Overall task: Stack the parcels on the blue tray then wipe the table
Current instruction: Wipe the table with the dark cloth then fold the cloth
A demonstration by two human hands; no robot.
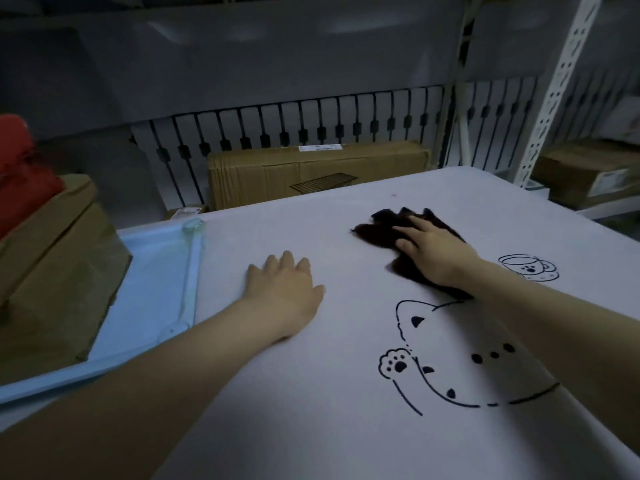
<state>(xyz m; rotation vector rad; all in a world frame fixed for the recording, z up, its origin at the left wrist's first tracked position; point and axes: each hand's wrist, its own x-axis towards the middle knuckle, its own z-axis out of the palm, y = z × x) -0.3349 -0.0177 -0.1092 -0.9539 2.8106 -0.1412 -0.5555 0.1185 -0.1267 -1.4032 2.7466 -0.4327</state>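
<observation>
Brown parcels [59,268] lie stacked on the blue tray [152,271] at the left, with a red parcel [20,178] on top of them. A dark fuzzy cloth [384,226] lies on the white table [311,393], right of centre. My right hand [436,251] presses flat on that cloth with its fingers spread. Resting palm down on the bare tabletop is my left hand [284,289], between the tray and the cloth, its fingers straight.
Cat and cup drawings [450,358] are printed on the table cover. Behind the table's far edge a large cardboard box [311,174] stands against a railing. A metal shelf post [554,88] with boxes [588,171] rises at the right.
</observation>
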